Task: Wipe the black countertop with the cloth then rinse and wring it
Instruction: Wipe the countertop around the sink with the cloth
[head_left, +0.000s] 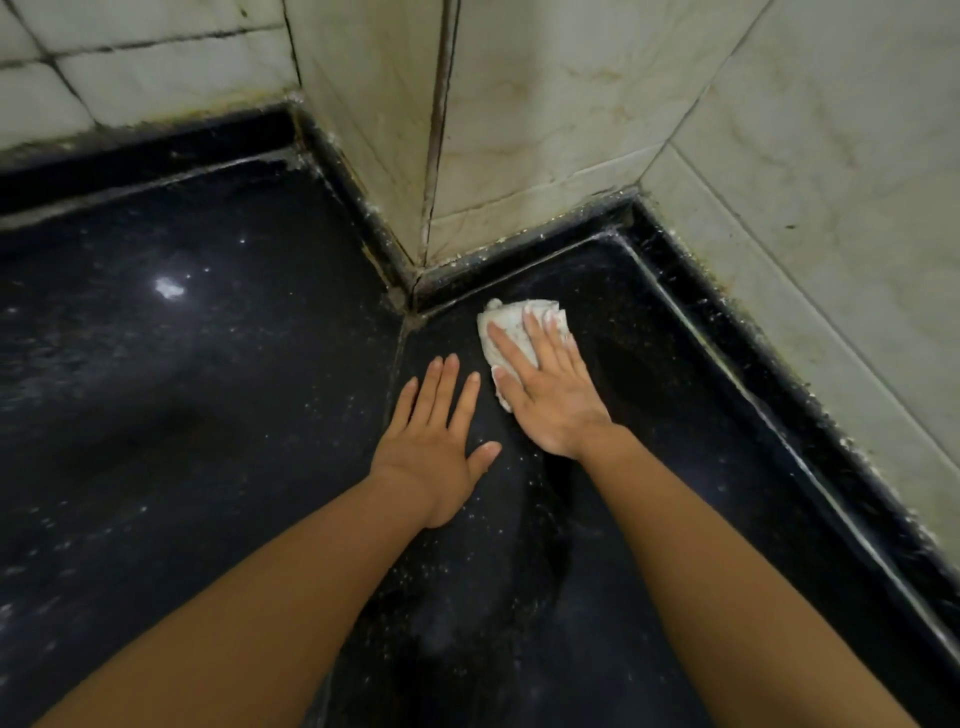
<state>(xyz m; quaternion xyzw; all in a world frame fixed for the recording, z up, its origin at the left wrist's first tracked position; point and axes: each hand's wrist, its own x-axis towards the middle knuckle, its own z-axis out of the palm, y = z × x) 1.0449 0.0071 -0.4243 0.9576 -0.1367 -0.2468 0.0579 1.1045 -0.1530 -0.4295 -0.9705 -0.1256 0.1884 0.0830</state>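
Black speckled countertop (208, 415) fills most of my view and bends around a jutting corner of tiled wall (571, 104).

My right hand (545, 395) lies flat on the white cloth (511, 319). The fingers are straight and a little spread, so I am pressing the cloth down onto the stone and not clutching it. The cloth is bunched into a small pad that pokes out past my fingertips and along the thumb side. It sits on the right stretch of the counter, just in front of the spot where the wall corner meets the surface.

My left hand (436, 441) rests palm down on the bare stone just beside the right one. Its fingers are straight, the thumb angles toward my right wrist, and it holds nothing. Its forefinger comes near the cloth's edge, with a small gap between them.

Between my bare forearms the surface is dusted with pale specks (467, 566). A thin seam (400, 353) runs from the wall corner toward me. A raised black lip (737, 338) follows the foot of the wall, crusted with grime where it meets the pale, stained tiles. Far to my left a bright glint (169, 287) shines on the stone.
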